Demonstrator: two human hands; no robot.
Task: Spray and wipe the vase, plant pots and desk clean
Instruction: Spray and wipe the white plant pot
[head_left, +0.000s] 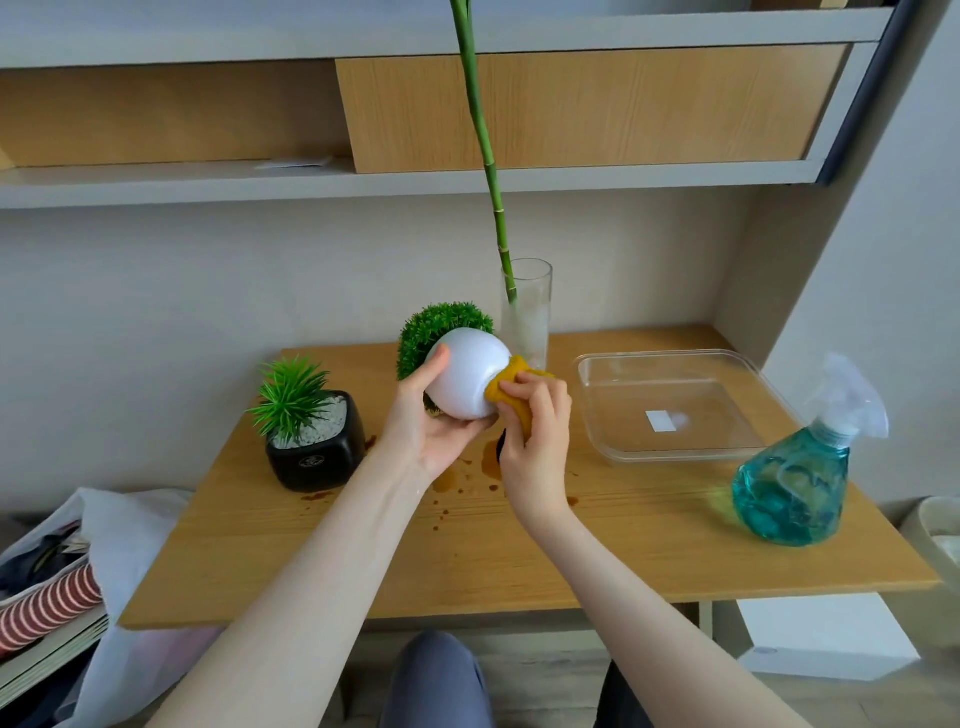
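My left hand (426, 423) holds a round white plant pot (467, 376) tipped on its side above the wooden desk (597, 545), its green bushy plant pointing away to the left. My right hand (535, 431) presses a folded yellow cloth (511, 387) against the pot's base. Behind them stands a tall clear glass vase (530, 322) holding a green bamboo stem. At the left of the desk sits a black square pot (317, 447) with a spiky green plant and white pebbles. Brown spill stains (488, 457) mark the desk under my hands.
A clear plastic tray (670, 452) lies at the right back of the desk. A spray bottle (800, 478) of blue liquid stands near the right front edge. Shelves run overhead. Bags and fabric lie on the floor at the left, a white bin at the right.
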